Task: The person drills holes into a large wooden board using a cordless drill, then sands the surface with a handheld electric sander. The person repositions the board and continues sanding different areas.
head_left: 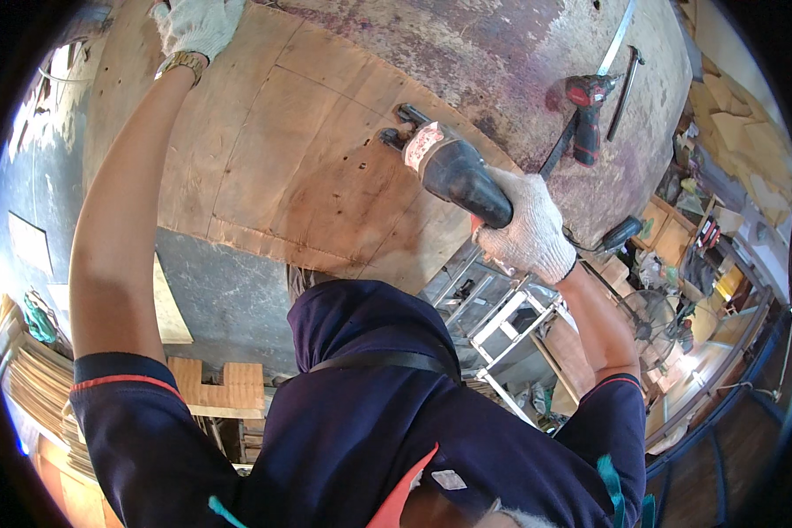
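Note:
In my right hand [532, 224], in a white knitted glove, is a black barrel-bodied power tool that looks like a jigsaw [462, 176]. My fingers wrap round its rear end. Pale pinkish tape covers its front, and its dark forked foot rests on a brown plywood sheet [264, 150]. Thin straight lines and several small holes mark the sheet. At the far left my left hand [198, 26], gloved too, lies on the plywood with its fingers apart; the view's edge cuts off some fingertips.
On the worn tabletop [502, 53] to the right lie a red and black cordless drill [587, 114], a hammer [625, 92] and a long metal ruler [618, 40]. A metal ladder [510, 326] stands below the sheet's near edge. A fan [660, 317] and clutter fill the right side.

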`<action>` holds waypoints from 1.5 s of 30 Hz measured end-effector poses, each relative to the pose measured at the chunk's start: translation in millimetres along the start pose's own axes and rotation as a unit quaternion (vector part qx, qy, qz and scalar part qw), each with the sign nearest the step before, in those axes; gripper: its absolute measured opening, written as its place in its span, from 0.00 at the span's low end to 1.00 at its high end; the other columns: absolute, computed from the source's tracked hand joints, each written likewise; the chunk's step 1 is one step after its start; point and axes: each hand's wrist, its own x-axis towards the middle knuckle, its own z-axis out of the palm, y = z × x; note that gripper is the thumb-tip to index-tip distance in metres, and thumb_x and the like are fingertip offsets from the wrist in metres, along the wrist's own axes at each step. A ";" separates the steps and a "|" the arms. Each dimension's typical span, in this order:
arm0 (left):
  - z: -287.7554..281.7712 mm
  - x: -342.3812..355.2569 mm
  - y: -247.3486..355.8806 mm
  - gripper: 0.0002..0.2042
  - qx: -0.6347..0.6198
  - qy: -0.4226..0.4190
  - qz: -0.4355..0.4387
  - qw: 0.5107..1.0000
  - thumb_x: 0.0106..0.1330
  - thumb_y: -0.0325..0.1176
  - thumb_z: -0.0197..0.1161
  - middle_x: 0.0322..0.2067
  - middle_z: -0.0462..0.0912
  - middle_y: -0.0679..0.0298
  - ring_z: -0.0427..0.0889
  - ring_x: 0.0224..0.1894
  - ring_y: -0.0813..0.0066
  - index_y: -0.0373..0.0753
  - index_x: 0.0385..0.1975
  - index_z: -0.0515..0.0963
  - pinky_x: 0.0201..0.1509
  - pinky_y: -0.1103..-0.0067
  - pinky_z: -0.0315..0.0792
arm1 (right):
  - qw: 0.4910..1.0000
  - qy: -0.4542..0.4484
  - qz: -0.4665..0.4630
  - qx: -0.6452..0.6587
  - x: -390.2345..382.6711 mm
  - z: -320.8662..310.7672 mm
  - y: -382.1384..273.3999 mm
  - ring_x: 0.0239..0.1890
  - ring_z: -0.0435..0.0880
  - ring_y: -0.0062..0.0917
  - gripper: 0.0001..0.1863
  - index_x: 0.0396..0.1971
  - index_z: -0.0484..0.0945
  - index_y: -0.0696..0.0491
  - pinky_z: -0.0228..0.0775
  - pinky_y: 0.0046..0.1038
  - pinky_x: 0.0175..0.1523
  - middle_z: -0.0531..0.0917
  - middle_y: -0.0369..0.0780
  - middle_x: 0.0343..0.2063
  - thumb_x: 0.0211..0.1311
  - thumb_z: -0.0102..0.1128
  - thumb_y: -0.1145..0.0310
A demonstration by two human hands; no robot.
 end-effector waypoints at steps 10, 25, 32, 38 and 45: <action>-4.9 -2.6 3.7 0.34 -0.003 0.015 -0.005 1.000 0.64 0.44 0.60 0.68 0.68 0.49 0.63 0.70 0.48 0.37 0.71 0.66 0.71 0.52 0.56 | 1.000 0.006 -0.003 -0.015 3.9 2.0 -4.1 0.35 0.85 0.51 0.20 0.37 0.80 0.55 0.75 0.44 0.42 0.83 0.51 0.28 0.41 0.69 0.65; 2.9 0.2 -3.4 0.34 0.025 0.003 0.002 1.000 0.64 0.44 0.60 0.68 0.68 0.49 0.64 0.69 0.48 0.38 0.70 0.67 0.70 0.52 0.57 | 1.000 0.009 -0.028 -0.006 11.6 3.1 -10.5 0.35 0.84 0.50 0.18 0.34 0.79 0.55 0.75 0.44 0.42 0.83 0.50 0.26 0.41 0.69 0.64; 5.8 -0.5 -6.4 0.34 0.023 0.022 0.000 0.999 0.63 0.44 0.60 0.68 0.68 0.49 0.64 0.69 0.48 0.38 0.70 0.67 0.70 0.51 0.57 | 0.999 0.016 -0.033 -0.008 15.3 4.0 -17.6 0.35 0.84 0.52 0.18 0.34 0.79 0.56 0.75 0.44 0.41 0.82 0.51 0.26 0.42 0.69 0.65; 4.0 -0.1 3.3 0.34 -0.014 0.017 -0.002 1.000 0.63 0.44 0.60 0.68 0.68 0.49 0.63 0.70 0.48 0.37 0.70 0.67 0.71 0.51 0.56 | 1.000 0.005 0.001 0.000 16.9 3.2 -20.3 0.30 0.86 0.48 0.20 0.41 0.84 0.54 0.78 0.39 0.42 0.83 0.48 0.22 0.42 0.67 0.68; -2.1 -0.2 -1.1 0.35 -0.025 0.009 -0.010 1.000 0.63 0.44 0.61 0.70 0.66 0.49 0.62 0.71 0.47 0.37 0.70 0.67 0.72 0.50 0.55 | 0.997 0.035 -0.063 -0.041 23.6 3.4 -25.7 0.34 0.85 0.52 0.16 0.34 0.79 0.56 0.75 0.43 0.40 0.82 0.51 0.26 0.43 0.68 0.66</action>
